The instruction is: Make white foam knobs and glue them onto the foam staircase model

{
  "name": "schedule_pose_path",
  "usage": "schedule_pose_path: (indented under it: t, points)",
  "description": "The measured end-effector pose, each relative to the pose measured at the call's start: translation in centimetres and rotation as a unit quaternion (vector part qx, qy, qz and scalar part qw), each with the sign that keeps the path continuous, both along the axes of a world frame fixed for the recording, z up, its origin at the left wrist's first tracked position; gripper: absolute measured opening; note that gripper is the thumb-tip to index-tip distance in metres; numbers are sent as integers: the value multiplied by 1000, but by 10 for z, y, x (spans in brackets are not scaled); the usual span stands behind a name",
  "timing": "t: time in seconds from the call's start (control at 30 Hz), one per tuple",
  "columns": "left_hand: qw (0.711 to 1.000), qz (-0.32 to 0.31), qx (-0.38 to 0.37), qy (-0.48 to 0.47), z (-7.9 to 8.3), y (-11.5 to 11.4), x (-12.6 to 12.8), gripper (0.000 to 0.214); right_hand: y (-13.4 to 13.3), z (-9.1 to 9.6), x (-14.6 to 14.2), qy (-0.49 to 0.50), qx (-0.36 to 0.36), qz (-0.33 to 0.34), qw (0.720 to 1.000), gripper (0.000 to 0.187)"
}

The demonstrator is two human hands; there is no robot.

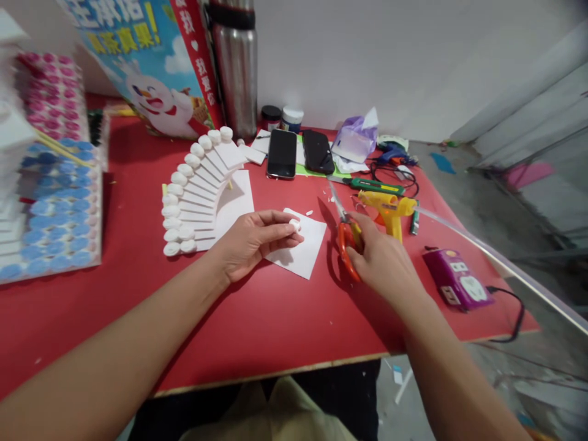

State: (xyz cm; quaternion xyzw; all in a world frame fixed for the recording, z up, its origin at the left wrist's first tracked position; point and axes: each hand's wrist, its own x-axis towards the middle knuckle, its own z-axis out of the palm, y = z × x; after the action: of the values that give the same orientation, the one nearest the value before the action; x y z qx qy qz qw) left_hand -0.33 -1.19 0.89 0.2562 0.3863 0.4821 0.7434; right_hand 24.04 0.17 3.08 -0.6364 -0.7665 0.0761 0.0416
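My left hand (257, 240) pinches a small white round foam piece (294, 225) between thumb and fingertips, just above a white foam sheet (307, 248) lying on the red table (138, 294). My right hand (379, 260) is closed around the orange handles of a pair of scissors (345, 236), whose blades point away toward the back of the table. A white foam staircase model (197, 196) edged with round white pieces stands left of my left hand.
A yellow glue gun (390, 211) lies beyond the scissors, a purple power strip (454, 278) to the right near the table edge. Two phones (282, 153), a steel flask (236, 67), small jars and a craft knife (374, 185) sit at the back. Blue and pink dotted foam blocks (55, 202) stand left.
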Motion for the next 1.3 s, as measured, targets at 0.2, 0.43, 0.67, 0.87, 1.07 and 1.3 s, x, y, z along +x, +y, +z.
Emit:
schedule_pose_path:
  t: [0.2,0.43,0.67,0.87,1.07,1.3]
  points:
    - [1000,13,-14,-1,1,-1,1,21,-16,-6,16,280,3,102,955,47]
    - [999,20,22,25,-2,0,2,25,-25,-11,1,191,82,158,965,52]
    - [999,23,31,27,-4,0,3,20,-24,-17,-1,164,134,188,959,45]
    - [999,19,35,19,-5,-1,4,20,-23,-19,-3,165,137,189,958,39]
    - [998,12,49,24,-4,-1,3,20,-23,-20,-3,172,141,190,956,36]
    - [997,2,66,45,-4,-1,2,15,-22,-19,-3,179,140,193,954,34]
